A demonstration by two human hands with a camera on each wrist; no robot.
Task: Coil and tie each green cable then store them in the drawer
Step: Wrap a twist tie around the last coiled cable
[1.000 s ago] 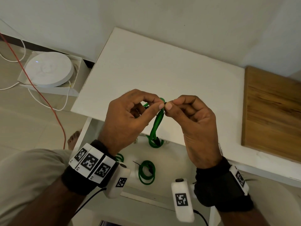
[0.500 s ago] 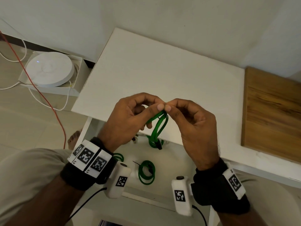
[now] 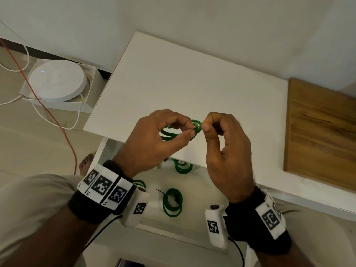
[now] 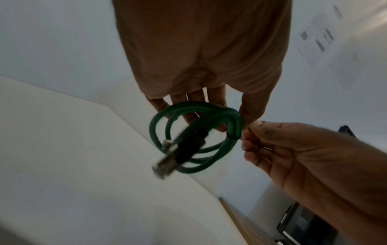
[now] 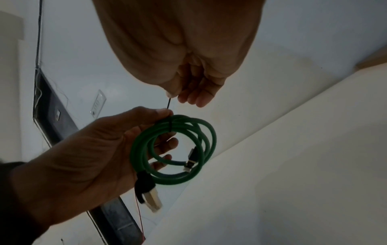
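Observation:
A coiled green cable [image 3: 174,134] [image 4: 230,116] [image 5: 207,132] hangs in the air over the front edge of the white tabletop [image 3: 183,83]. My left hand [image 3: 189,130] [image 4: 234,126] [image 5: 168,127] pinches the coil's bundle where a thin black tie [image 5: 169,102] wraps it. My right hand [image 3: 207,125] [image 4: 249,131] [image 5: 176,97] pinches the tie's free tail just beside the bundle. A metal USB plug [image 4: 165,164] [image 5: 154,202] dangles from the coil. Below, the open white drawer [image 3: 198,191] holds three tied green coils [image 3: 172,202] [image 3: 182,167] [image 3: 138,183].
A wooden board [image 3: 323,135] lies on the right of the tabletop. On the floor to the left stands a white round device [image 3: 55,79] in a box, with a red wire [image 3: 48,112] and white cords around it. A bare foot [image 3: 86,162] shows beside the drawer.
Both hands have risen slightly. The coil has swung up from hanging downward to lying nearly flat under my left fingers, and my right hand has drawn a little to the right.

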